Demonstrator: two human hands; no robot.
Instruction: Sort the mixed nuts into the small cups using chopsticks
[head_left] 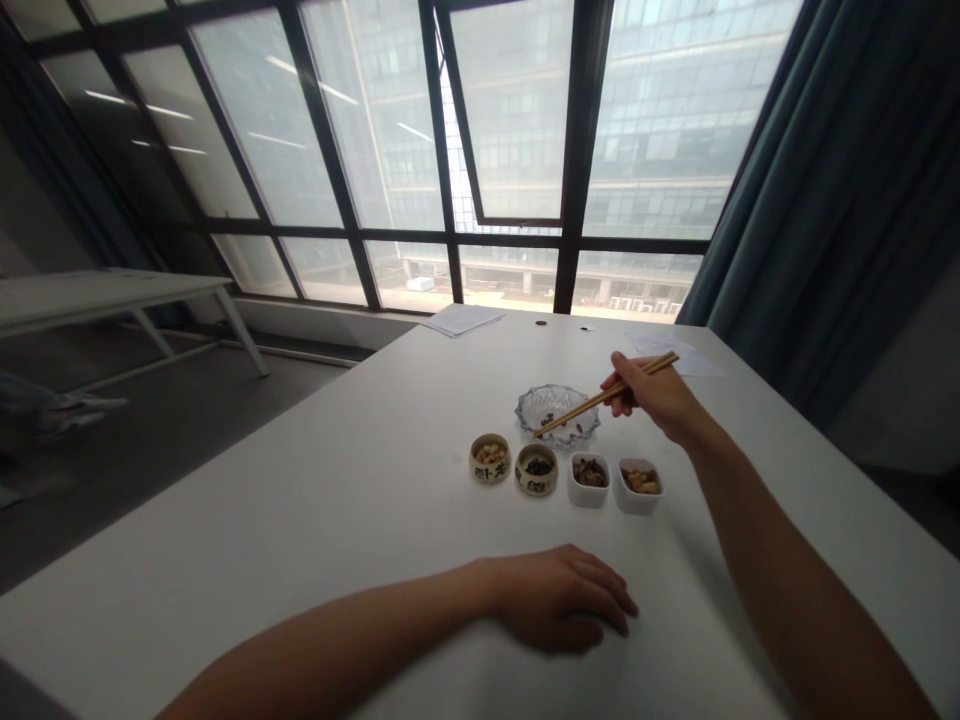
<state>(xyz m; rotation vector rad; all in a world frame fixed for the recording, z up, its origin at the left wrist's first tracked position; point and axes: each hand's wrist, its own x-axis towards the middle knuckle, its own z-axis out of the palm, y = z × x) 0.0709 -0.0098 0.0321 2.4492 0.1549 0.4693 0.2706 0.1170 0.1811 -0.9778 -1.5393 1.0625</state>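
Note:
My right hand (pixel 651 393) grips a pair of wooden chopsticks (pixel 600 399), and their tips reach down into a clear glass dish (pixel 556 412) that holds a few dark bits. In front of the dish stands a row of small cups: a tan cup with pale nuts (pixel 490 458), a tan cup with dark pieces (pixel 536 469), a white cup with brown pieces (pixel 589 479) and a white cup with yellowish pieces (pixel 638 485). My left hand (pixel 566 597) lies palm down on the white table (pixel 300 540), fingers loosely stretched, holding nothing.
Sheets of paper (pixel 463 319) lie at the table's far edge, more paper (pixel 675 355) at the far right. A second white table (pixel 97 295) stands to the left. Large windows fill the back; a dark curtain (pixel 847 200) hangs on the right.

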